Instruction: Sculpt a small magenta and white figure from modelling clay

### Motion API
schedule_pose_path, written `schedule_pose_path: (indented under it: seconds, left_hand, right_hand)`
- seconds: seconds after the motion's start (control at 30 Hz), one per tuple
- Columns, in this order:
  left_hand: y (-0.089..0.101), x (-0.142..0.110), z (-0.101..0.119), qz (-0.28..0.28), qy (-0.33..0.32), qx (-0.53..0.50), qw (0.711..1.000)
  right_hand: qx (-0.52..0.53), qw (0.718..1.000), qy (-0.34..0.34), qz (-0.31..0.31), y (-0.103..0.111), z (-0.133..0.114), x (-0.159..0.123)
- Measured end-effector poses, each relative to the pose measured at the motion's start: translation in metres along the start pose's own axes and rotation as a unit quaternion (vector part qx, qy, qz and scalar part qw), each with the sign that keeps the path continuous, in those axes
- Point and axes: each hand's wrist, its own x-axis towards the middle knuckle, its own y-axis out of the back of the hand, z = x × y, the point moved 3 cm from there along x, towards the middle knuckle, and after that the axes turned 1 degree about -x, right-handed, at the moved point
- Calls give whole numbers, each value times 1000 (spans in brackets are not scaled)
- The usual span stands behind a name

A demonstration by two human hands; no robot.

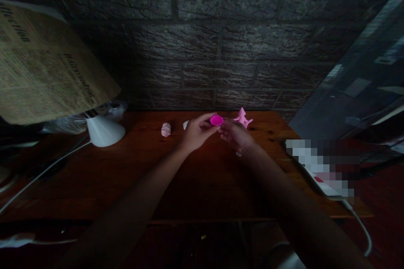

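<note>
Between my two hands, a little above the wooden table, is a small bright pink round piece, shaped like a shallow cup or lid. My left hand grips it from the left, thumb and fingers closed at its edge. Curled fingers of my right hand pinch its right edge. Behind my right hand stands a pink pronged plastic piece, partly hidden. A pale pink lumpy piece lies left of my left hand. Part of a small white thing shows behind my left hand, and another white bit under my right wrist.
The brown wooden table meets a dark brick wall. A lamp with a white base and newsprint shade stands at left, its cord trailing forward. A white power strip, partly pixelated, lies at the right edge.
</note>
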Motion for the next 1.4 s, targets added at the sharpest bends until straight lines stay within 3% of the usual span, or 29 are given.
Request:
schedule_pose_path:
  seconds: [0.5,0.67,0.9,0.97,1.07,1.17,1.23,1.4]
  left_hand:
    - [-1,0,4,41,2,-22,999]
    - [3,1,3,56,1,-19,998]
    - [4,2,3,72,-20,-18,997]
    - [5,3,2,78,-17,-13,997]
    - [8,4,-2,88,-5,-7,996]
    - [11,5,-10,98,33,-36,994]
    - [11,4,-15,98,86,-96,987]
    - [10,3,-19,93,183,-237,949]
  right_hand:
    - [-12,999,45,-25,1,-1,2]
    - [-39,996,75,11,2,-8,0]
    - [-124,984,125,-15,2,-13,2]
    - [-205,966,154,-16,9,-21,2]
    - [-390,899,194,-51,24,-38,-1]
    - [-493,844,117,-174,38,-44,-10]
    - [-491,839,63,-228,46,-43,-16]
    - [-477,832,-12,-284,51,-37,-20]
